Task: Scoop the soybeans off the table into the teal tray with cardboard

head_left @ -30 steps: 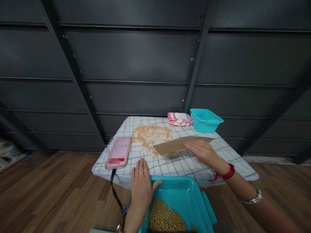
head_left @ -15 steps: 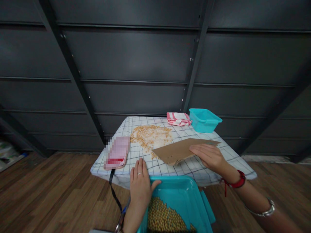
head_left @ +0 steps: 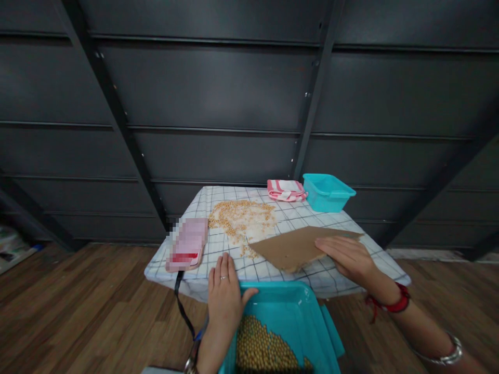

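Note:
My right hand grips a piece of brown cardboard by its right part and holds it at a slant over the checked tablecloth. The cardboard's left tip is beside a scatter of yellow soybeans mixed with pale grains or powder. My left hand lies open, its fingers stretched flat on the cloth at the table's near edge. Its thumb rests on the rim of a large teal bin, which holds a heap of brownish-green beans.
A phone in a pink case lies at the table's left, with a black strap hanging below it. At the back right are a folded pink-and-white cloth and a small turquoise basket. A dark panelled wall rises behind.
My right hand has moved to the right and slightly nearer, taking the cardboard with it, away from the scattered soybeans. My left hand has stayed in place.

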Demonstrator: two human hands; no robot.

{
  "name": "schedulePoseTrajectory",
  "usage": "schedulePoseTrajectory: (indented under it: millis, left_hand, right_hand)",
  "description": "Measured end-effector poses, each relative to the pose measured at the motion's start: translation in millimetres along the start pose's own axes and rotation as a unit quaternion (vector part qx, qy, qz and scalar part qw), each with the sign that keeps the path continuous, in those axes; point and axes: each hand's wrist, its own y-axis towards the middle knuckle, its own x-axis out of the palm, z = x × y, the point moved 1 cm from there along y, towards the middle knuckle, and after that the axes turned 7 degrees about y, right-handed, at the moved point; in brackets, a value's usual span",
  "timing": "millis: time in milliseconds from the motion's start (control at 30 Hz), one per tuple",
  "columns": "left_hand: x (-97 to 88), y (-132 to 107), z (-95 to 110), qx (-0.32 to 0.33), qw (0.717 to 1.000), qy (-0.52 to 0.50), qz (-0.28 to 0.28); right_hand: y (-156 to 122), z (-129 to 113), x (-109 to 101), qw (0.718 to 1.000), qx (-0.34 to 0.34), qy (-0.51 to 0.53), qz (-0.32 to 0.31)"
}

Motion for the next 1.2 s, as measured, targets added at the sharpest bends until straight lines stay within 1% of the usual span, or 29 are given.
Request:
schedulePoseTrajectory:
  millis: [100, 167, 233, 400, 500, 633, 767, 867, 967, 1100, 1200]
  left_hand:
    - [-0.9, 1, 1, 0.000, 1.000, 0.001, 0.011]
    - [-0.9, 1, 1, 0.001, 1.000, 0.007, 0.017]
    - [-0.2, 1, 1, -0.001, 1.000, 0.009, 0.017]
    - [3.3, 0, 1, -0.007, 1.000, -0.004, -0.004]
    - [4.2, 0, 1, -0.006, 1.000, -0.005, -0.005]
    - [3.6, 0, 0, -0.004, 1.000, -0.004, -0.003]
    - [3.4, 0, -1, -0.009, 1.000, -0.016, -0.016]
    - [4.2, -1, -2, -0.008, 0.999, -0.030, -0.026]
    - [5.0, -1, -2, -0.004, 0.999, -0.029, -0.028]
    - [5.3, 0, -2, -0.010, 0.999, -0.017, -0.028]
    - [4.9, 0, -2, -0.008, 1.000, -0.015, -0.023]
  right_hand:
    - [10, 1, 6, 1.000, -0.007, -0.020, 0.022]
    - [12, 1, 10, 1.000, -0.014, -0.025, 0.008]
    - [8, -1, 10, 1.000, -0.019, -0.021, -0.012]
    - [-11, -1, 2, 0.999, 0.002, -0.016, -0.037]
    - [-17, 3, -1, 0.999, 0.010, -0.039, -0.017]
    - [-16, 11, -1, 0.998, 0.017, -0.067, 0.010]
    - [-16, 9, -2, 0.997, 0.011, -0.073, -0.006]
    - [-20, 2, -6, 0.997, 0.022, -0.060, -0.037]
    - [-28, -2, -10, 0.997, 0.034, -0.050, -0.053]
    - [-33, 1, -12, 0.995, 0.048, -0.067, -0.048]
    - [-30, 2, -11, 0.995, 0.042, -0.082, -0.037]
